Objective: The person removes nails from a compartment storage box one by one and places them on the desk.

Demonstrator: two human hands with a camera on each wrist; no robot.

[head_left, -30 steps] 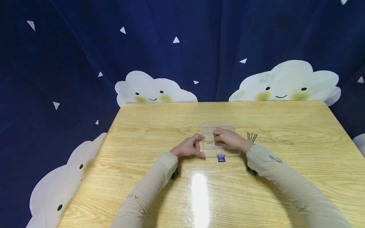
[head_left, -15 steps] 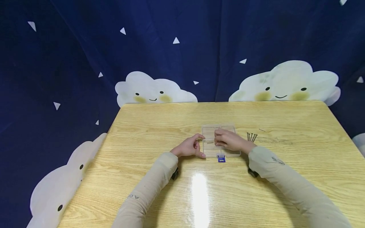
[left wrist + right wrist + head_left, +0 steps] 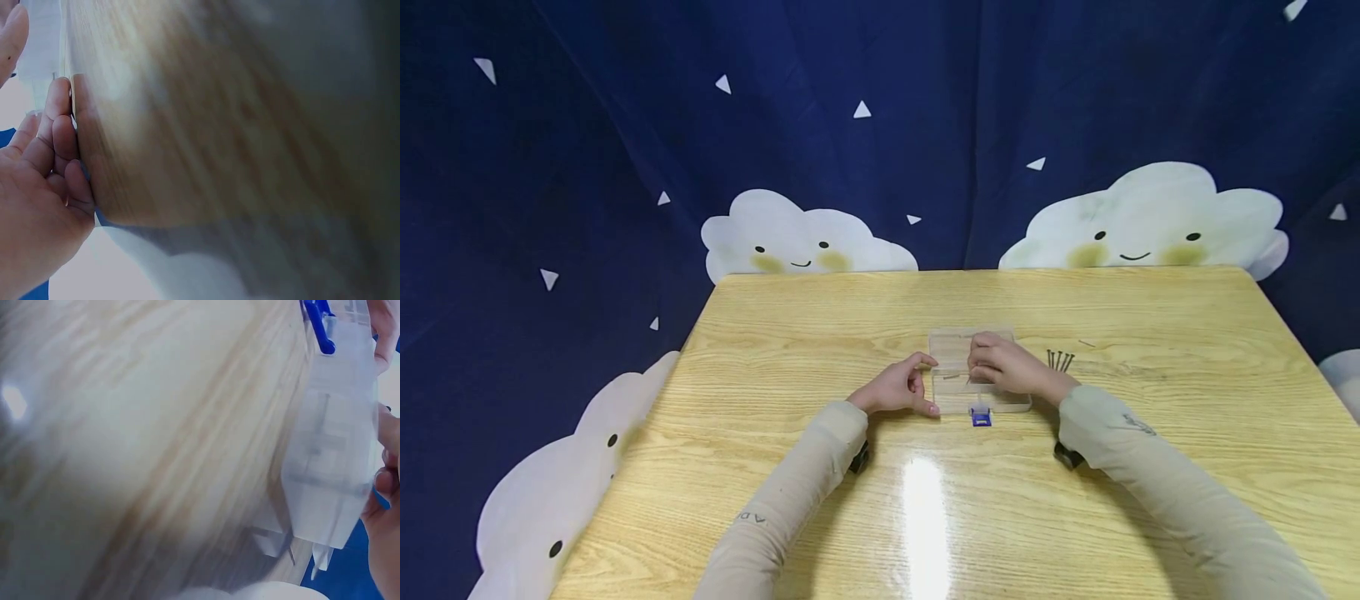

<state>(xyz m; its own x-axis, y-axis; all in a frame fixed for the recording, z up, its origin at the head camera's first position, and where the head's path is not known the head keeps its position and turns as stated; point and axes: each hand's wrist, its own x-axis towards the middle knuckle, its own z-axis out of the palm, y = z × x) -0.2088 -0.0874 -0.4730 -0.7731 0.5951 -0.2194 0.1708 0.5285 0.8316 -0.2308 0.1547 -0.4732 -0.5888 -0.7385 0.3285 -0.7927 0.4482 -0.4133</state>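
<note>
A clear plastic box [image 3: 955, 403] with a blue latch [image 3: 981, 417] lies unfolded on the table, its lid half at the back. My left hand [image 3: 897, 386] grips its left side, thumb at the front corner and index finger near the hinge line. Over the middle of the box, my right hand [image 3: 1003, 364] has its fingertips drawn together, pinching a thin nail-like piece that mostly hides behind the fingers. A short brownish screw-like piece [image 3: 952, 377] rests in the left compartment. In the right wrist view, the box wall [image 3: 328, 475] stands beside the right hand [image 3: 384, 487].
Several long dark nail-like pieces with flat heads [image 3: 1060, 360] lie in a row right of the box, close to the right forearm. Farther back is a small thin pin [image 3: 1087, 343]. A dark blue curtain [image 3: 820, 125] with clouds hangs behind the wooden table [image 3: 790, 325].
My right hand has shifted slightly to the right over the box, and a thin piece now shows below its fingertips. The left hand keeps its place on the box.
</note>
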